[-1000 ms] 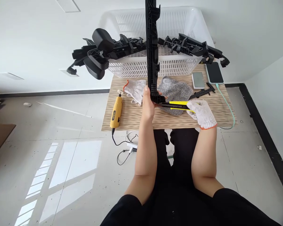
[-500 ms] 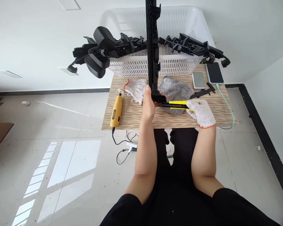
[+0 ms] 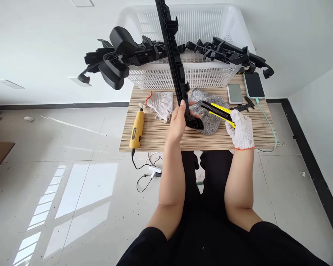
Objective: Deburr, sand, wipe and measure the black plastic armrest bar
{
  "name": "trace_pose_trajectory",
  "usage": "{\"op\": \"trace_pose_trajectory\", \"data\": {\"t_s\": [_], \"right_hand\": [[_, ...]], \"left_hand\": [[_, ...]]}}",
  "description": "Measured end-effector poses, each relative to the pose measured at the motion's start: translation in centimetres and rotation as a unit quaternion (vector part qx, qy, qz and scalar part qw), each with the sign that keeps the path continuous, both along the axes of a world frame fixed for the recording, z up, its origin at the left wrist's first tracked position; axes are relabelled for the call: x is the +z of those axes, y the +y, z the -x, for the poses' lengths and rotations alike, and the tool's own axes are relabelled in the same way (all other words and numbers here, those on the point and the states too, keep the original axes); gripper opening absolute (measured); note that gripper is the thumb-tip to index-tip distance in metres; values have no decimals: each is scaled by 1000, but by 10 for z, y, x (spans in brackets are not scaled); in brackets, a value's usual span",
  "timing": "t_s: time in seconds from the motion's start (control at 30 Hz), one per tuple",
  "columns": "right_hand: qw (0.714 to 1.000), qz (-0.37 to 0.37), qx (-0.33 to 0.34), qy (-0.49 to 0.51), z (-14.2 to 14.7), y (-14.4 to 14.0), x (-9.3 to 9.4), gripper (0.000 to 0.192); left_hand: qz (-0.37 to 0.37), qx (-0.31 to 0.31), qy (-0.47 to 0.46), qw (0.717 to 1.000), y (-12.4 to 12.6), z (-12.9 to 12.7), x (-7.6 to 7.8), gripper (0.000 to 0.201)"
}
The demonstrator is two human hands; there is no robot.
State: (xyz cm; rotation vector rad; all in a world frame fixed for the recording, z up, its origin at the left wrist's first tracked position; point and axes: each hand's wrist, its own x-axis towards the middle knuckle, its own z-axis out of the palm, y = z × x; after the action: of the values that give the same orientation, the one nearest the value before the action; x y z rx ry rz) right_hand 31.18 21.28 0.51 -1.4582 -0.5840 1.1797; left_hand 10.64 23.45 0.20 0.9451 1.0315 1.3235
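Note:
My bare left hand [image 3: 180, 120] is closed around the lower end of a long black plastic trim piece [image 3: 174, 55], which leans up and to the left across the basket. In a white knitted glove, my right hand [image 3: 241, 129] grips a yellow and black utility knife [image 3: 218, 111]. The knife's blade is out and points up-left toward the trim piece, a small gap away from it. Beneath both lies a grey cloth [image 3: 211, 127] on the wood-striped table [image 3: 155, 138].
A white plastic basket [image 3: 144, 75] holds more black plastic parts [image 3: 227, 53] that stick out on both sides. On the table lie a yellow rotary tool [image 3: 137, 129], a white glove [image 3: 161, 103], a caliper [image 3: 241, 107], a small grey-topped box [image 3: 234, 94] and a phone [image 3: 254, 85] on a green cable.
The trim piece has tilted to the left at its top, its lower end moving right. My right hand has drawn the knife off the lower end and angled it upward.

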Motion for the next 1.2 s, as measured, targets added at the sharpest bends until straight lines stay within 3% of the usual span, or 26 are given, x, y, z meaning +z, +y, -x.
{"op": "trace_pose_trajectory", "data": {"t_s": [0.1, 0.37, 0.57, 0.67, 0.83, 0.93, 1.2], "right_hand": [[1000, 4, 7, 1, -1, 0, -1, 42], [999, 7, 36, -6, -1, -2, 3, 46], [997, 22, 69, 8, 2, -6, 6, 52], [994, 26, 104, 1, 4, -5, 4, 50], [998, 1, 61, 6, 5, -3, 1, 45], [994, 11, 107, 5, 5, -4, 2, 41], [992, -13, 122, 3, 5, -2, -4, 33]], "left_hand": [[20, 15, -6, 1000, 1, 2, -1, 54], [29, -25, -22, 999, -2, 3, 1, 29], [-10, -1, 12, 1000, 0, -1, -5, 60], [-6, -4, 14, 1000, 2, -3, -7, 66], [31, 19, -21, 999, -1, -2, -1, 74], [25, 33, -14, 999, -2, 0, 1, 80], [12, -69, 39, 997, -2, -2, -4, 96]]}}
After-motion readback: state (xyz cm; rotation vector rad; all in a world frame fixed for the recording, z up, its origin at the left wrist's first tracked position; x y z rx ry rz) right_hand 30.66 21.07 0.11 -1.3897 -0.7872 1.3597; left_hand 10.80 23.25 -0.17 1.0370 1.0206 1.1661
